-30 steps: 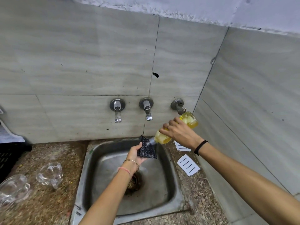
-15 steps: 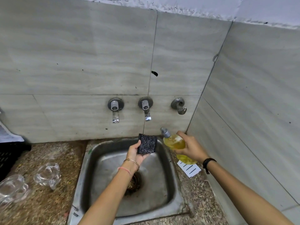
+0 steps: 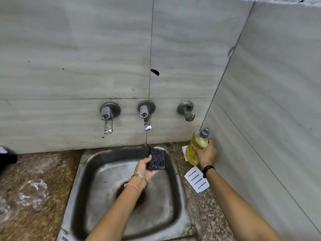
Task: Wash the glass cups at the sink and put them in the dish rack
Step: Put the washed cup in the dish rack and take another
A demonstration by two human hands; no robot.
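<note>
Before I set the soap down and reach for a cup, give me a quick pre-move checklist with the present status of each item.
1. Scrub pad gripped by left hand over the sink: ok.
2. Soap bottle near upright, cap up, in right hand: ok.
3. Bottle base touching the counter: cannot tell.
4. Soap on the pad: cannot tell.
5. No stream from the taps: ok.
6. Glass cups lying on the counter left of the sink: ok.

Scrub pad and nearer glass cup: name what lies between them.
Head view: the left hand holding the scrub pad, then the left wall and rim of the sink, then bare speckled counter up to the glass cup.
</note>
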